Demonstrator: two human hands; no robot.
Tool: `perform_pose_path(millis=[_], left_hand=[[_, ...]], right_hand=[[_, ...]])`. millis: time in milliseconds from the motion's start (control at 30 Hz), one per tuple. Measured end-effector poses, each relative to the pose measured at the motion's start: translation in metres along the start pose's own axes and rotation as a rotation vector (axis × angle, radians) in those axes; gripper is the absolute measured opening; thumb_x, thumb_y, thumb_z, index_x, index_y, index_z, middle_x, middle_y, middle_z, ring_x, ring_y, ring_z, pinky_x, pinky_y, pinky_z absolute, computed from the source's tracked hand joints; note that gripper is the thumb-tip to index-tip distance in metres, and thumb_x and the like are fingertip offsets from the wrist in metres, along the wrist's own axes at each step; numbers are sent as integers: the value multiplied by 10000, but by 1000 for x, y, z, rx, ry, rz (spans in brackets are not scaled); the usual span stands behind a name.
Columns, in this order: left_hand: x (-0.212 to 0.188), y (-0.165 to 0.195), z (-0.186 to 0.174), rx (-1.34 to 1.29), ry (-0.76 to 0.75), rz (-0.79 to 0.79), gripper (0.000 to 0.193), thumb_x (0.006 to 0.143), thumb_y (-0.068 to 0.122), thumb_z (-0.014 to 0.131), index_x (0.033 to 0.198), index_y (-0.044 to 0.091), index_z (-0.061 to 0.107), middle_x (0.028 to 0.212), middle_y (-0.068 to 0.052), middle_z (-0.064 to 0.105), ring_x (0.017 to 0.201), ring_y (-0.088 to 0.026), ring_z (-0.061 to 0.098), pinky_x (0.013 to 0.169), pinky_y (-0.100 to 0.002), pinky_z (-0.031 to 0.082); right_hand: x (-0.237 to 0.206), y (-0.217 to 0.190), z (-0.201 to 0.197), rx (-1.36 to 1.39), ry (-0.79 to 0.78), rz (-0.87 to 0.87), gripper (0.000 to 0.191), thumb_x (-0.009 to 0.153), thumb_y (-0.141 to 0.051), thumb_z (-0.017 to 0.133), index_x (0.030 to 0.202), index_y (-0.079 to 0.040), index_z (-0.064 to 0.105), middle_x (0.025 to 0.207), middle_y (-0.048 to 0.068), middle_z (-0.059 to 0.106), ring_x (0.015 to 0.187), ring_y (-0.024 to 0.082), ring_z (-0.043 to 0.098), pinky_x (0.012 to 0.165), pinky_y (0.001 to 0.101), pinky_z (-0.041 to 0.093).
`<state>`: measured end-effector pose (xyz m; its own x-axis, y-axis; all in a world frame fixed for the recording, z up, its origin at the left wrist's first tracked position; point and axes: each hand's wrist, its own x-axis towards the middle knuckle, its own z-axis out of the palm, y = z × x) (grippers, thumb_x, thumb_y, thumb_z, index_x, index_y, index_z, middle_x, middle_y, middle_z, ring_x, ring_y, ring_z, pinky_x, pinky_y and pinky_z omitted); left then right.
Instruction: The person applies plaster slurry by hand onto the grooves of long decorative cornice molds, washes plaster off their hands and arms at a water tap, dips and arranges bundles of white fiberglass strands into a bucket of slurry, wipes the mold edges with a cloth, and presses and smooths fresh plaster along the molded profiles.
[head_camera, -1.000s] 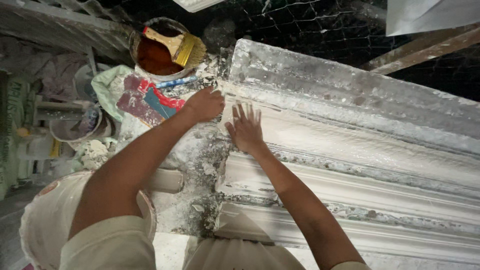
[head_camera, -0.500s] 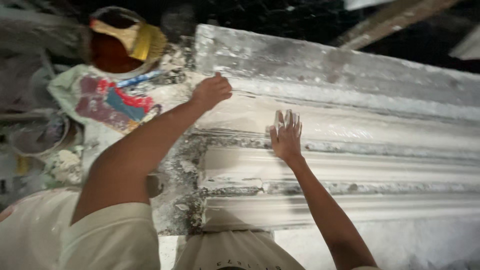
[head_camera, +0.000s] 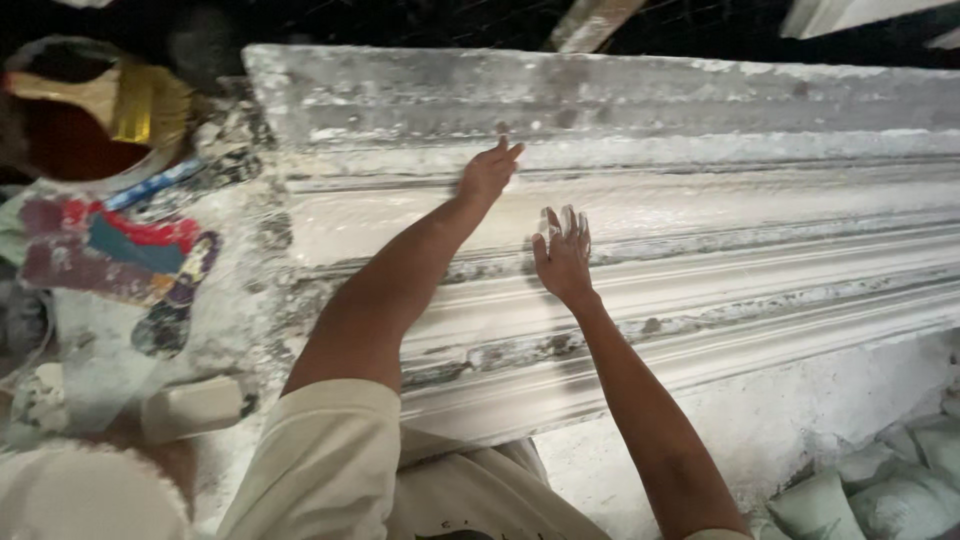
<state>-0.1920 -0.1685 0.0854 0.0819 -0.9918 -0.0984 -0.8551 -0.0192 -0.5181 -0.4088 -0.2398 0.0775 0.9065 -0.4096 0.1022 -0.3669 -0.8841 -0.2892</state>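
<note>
A long white plaster cornice moulding (head_camera: 700, 230), ridged along its length, lies under both hands and runs well off to their right. To the left of the hands, a dust-caked worktop (head_camera: 120, 330) carries a printed, coloured bag (head_camera: 110, 250). Beyond it, far left of the hands, a dark bucket (head_camera: 60, 140) holds a yellow brush (head_camera: 135, 100). The left hand (head_camera: 487, 175) presses the upper ridge, its grip empty with fingers extended. The right hand (head_camera: 563, 255) lies flat just beside it, fingers spread wide, holding nothing.
</note>
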Motion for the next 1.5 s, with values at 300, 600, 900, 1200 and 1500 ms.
perform_pose_path(millis=[300,600,900,1200,1500], left_hand=[[-13,-15,-5,124,-171,131,641,986,277,599,1589,252,384,1717,85,143,1612,-213,-33,1251,-531,-46],[33,-1,-6,99,-115,47,657,955,226,599,1580,249,398,1739,30,69,1577,-227,38,1243,-485,16],[105,33,-60,-1,90,70,257,892,268,611,1145,227,624,1363,18,429,1387,-254,354,1197,-473,194],[75,-14,-48,-267,422,214,166,857,224,635,793,211,788,1015,-18,731,1178,-268,601,1199,-485,321],[-44,-39,40,-93,-294,112,606,981,302,525,1566,283,366,1679,20,198,1532,-288,186,1186,-566,189]], right_hand=[[13,5,6,7,124,-72,490,1065,-254,530,1441,58,503,1542,241,471,1464,519,308,1231,654,188],[6,-4,12,146,163,-64,456,1064,-236,519,1466,-21,532,1546,315,381,1445,539,288,1195,655,233],[-15,32,11,122,260,69,403,1042,-176,556,1379,45,562,1415,278,526,1303,454,457,1119,607,335],[20,36,-5,514,254,221,316,1006,-221,621,1170,42,566,995,246,670,960,419,653,838,498,536],[22,-2,19,333,305,7,255,964,-117,620,1190,1,642,1162,223,653,1090,407,580,962,503,488]])
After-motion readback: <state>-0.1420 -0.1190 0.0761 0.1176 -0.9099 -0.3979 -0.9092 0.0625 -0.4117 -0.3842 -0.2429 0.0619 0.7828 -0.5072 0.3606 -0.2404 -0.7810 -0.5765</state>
